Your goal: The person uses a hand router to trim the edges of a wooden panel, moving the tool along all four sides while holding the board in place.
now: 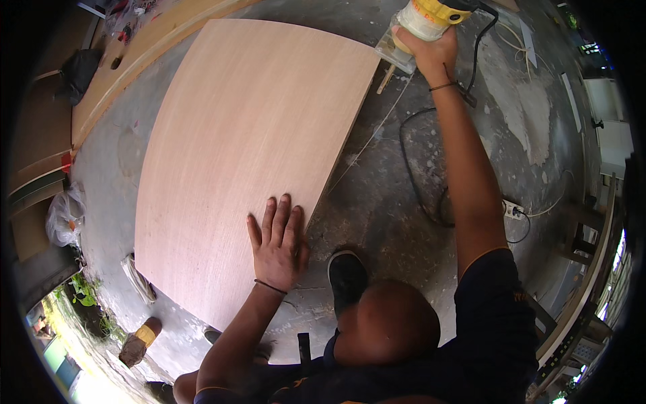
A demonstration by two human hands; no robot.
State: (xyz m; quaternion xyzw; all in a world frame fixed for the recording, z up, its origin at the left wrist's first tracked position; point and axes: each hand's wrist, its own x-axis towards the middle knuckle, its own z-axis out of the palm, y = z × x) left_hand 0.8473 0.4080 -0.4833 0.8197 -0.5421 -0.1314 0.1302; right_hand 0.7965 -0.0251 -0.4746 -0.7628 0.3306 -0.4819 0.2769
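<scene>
- Board (249, 141): pale wood, left and centre, over gray floor (377, 222).
- Left hand (279, 246): flat, fingers spread, on board's near right edge.
- Right hand (436, 55): gripping yellow power tool (424, 19) at board's far right corner.
- White power strip (512, 210): on floor, right side.

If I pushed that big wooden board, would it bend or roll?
The wooden board is probably stiff, since no dip shows under the left hand. It may feel heavy because it's so broad. Its flat shape suggests sliding rather than rolling.
</scene>
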